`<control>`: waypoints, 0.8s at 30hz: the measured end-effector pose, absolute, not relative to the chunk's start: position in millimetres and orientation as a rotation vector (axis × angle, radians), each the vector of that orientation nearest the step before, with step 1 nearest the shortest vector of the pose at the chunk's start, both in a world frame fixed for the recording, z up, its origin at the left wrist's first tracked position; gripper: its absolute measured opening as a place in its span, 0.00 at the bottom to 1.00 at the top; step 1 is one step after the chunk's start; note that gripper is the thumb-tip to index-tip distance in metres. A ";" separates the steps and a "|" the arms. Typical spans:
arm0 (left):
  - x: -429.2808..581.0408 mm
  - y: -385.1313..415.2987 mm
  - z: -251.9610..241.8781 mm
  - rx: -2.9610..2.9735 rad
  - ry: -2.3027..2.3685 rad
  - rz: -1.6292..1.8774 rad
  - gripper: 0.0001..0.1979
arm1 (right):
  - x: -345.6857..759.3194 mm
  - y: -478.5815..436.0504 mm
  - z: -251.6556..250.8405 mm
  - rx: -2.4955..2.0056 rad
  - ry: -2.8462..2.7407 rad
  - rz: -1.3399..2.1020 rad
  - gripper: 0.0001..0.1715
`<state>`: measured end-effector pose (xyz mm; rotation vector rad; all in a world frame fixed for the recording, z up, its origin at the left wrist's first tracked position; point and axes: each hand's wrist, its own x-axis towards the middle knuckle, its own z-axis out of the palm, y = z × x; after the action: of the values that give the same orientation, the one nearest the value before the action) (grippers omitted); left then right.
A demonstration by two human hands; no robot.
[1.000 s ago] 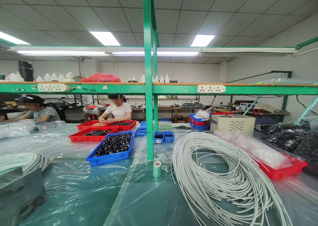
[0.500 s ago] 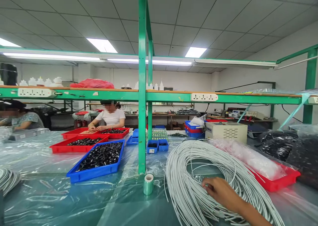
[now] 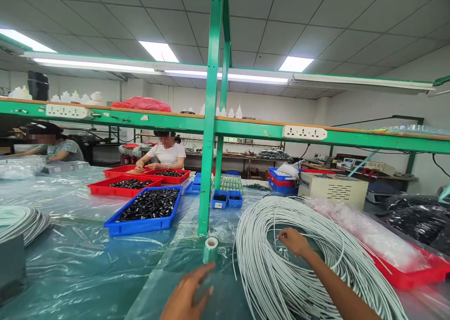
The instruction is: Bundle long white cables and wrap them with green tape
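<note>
Head view here: my right hand [image 3: 294, 241] is on the white cable coil [image 3: 260, 264], fingers bunched on the strands, though I can't tell if they've pinched one. The coil lies flat, ahead and to my right, so right's the nearer hand. My left hand [image 3: 186, 294] is spread open, just short of the green tape roll [image 3: 210, 250].

The left hand [image 3: 186, 292] has a strip of plastic sheet [image 3: 225, 282] between it and the white cable coil [image 3: 267, 268], with a tape roll [image 3: 211, 249] just ahead. The right hand [image 3: 294, 241] reaches over the coil's loops, and a green post [image 3: 207, 179] stands beyond the tape.
</note>
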<state>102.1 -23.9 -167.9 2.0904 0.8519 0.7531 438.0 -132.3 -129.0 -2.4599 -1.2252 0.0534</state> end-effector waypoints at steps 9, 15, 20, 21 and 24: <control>179.4 24.9 -153.0 2.401 1.204 0.754 0.36 | 446.8 -91.2 -142.3 -2.316 -0.876 0.344 0.15; 191.4 41.9 -162.6 2.368 1.246 0.778 0.26 | 442.2 -79.3 -101.5 -2.156 -0.898 0.325 0.15; 208.3 53.0 -163.4 2.346 1.268 0.843 0.27 | 411.5 -72.7 -86.2 -2.173 -1.137 0.349 0.18; 211.5 54.6 -165.4 2.335 1.275 0.852 0.28 | 407.6 -73.2 -85.5 -2.205 -1.189 0.324 0.20; 216.6 57.4 -175.6 2.301 1.256 0.906 0.34 | 411.8 -77.6 -80.7 -2.329 -1.277 0.098 0.21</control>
<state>216.6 57.4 -175.6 2.3014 1.2556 0.9065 411.8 -77.6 -80.7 -2.3292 -1.2770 0.0982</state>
